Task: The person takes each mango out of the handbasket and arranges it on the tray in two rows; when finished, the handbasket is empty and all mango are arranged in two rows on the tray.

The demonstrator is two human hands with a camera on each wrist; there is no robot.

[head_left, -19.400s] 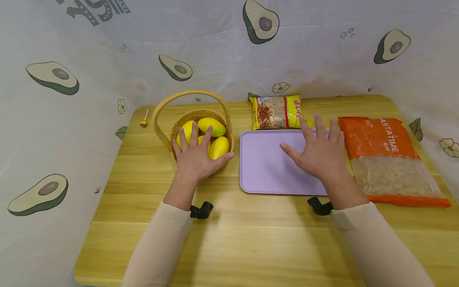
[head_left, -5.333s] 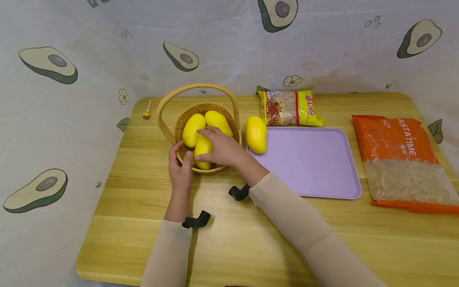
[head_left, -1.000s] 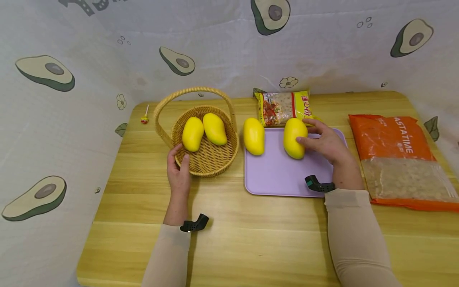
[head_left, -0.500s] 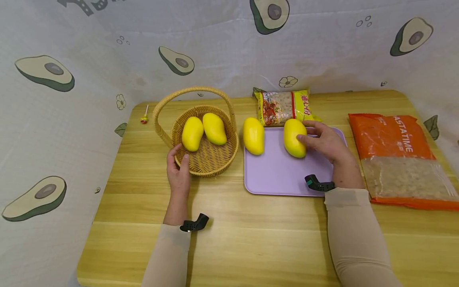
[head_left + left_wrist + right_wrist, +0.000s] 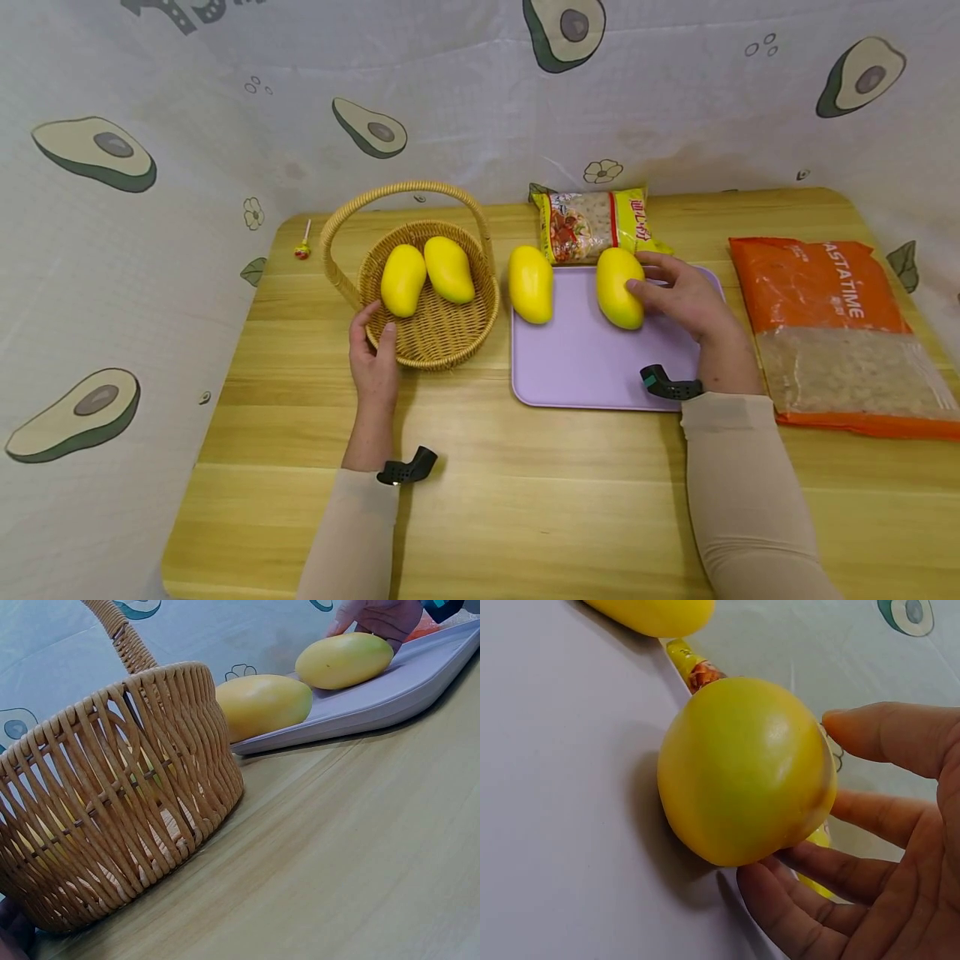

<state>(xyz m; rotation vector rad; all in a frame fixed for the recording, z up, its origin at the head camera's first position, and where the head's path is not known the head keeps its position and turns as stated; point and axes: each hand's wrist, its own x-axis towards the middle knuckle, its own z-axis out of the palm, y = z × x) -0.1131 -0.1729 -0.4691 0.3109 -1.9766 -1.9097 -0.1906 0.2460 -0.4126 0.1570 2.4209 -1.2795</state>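
Two yellow mangoes (image 5: 403, 281) lie in the back left of a wicker basket (image 5: 442, 346) with a tall handle. My left hand (image 5: 373, 362) holds the basket's near left side, fingers and thumb apart; in the left wrist view only a dark bit of it shows beside the basket's base. A third mango (image 5: 531, 285) rests over the left rim of a lilac tray (image 5: 570, 367). On the tray's back part my right hand (image 5: 686, 296) grips another mango (image 5: 619, 288) from the right. In the right wrist view, thumb and fingers surround this mango (image 5: 742, 772), its greenish end towards the camera.
A yellow food bag (image 5: 592, 225) lies just behind the tray. To the tray's right is a large orange and clear pasta bag (image 5: 832, 333). A lollipop (image 5: 302, 247) lies at the back left of the wooden table (image 5: 525, 500), near the avocado-print cloth.
Since the older frames, two mangoes have come out of the basket to the tray. In the last half second my right hand and its mango have shifted slightly right; the left hand stays put.
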